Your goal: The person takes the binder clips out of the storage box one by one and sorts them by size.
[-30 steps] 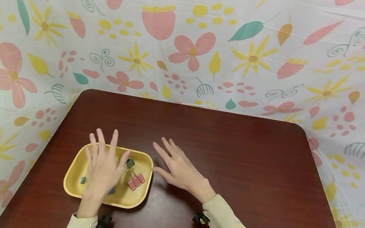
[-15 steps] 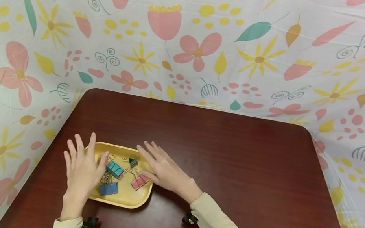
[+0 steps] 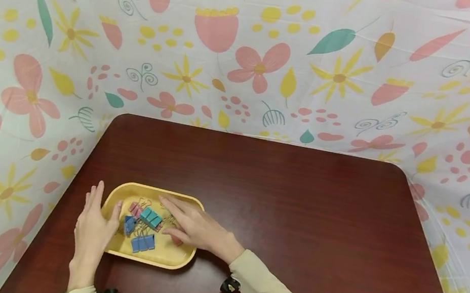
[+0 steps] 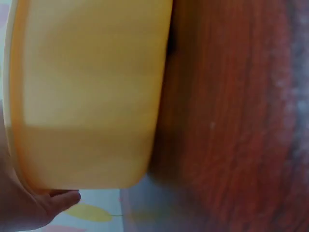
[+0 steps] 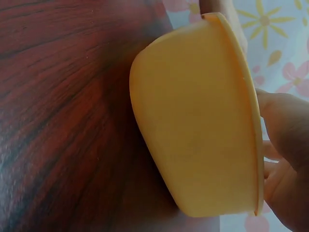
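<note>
Where the yellow tray (image 3: 168, 259) sits: lower left of the head frame, on the dark red-brown table (image 3: 298, 213), long side running across.
Left hand (image 3: 91, 231): at the tray's left end. Fingers straight, close together, pointing up the frame; thumb apart, over the tray's left part. Pinching nothing visible.
Right hand (image 3: 199, 228): reaches over the tray's right end. Fingers extended toward the left of the frame, close together; thumb apart, below them. Whether it touches a clip, can't tell.
Teal clip (image 3: 151, 218): middle of the tray, between the two hands.
Pink clip (image 3: 135, 209): just beside the teal one, upper left of it.
Small blue clip (image 3: 129, 224): left part of the tray, near the left thumb.
Large blue clip (image 3: 142, 243): lower in the tray, below the teal one.
Red-pink clip (image 3: 177, 241): right part of the tray, partly hidden by the right hand.
Left wrist view: tray's outer wall fills upper left; hand at the rim, lower left.
Right wrist view: tray wall mid-frame; hand at the rim, right edge.
Sleeves: cream, bottom of the head frame; right sleeve (image 3: 277, 289) shows longer.
Backdrop: white floral cloth (image 3: 242, 101), across the top.
</note>
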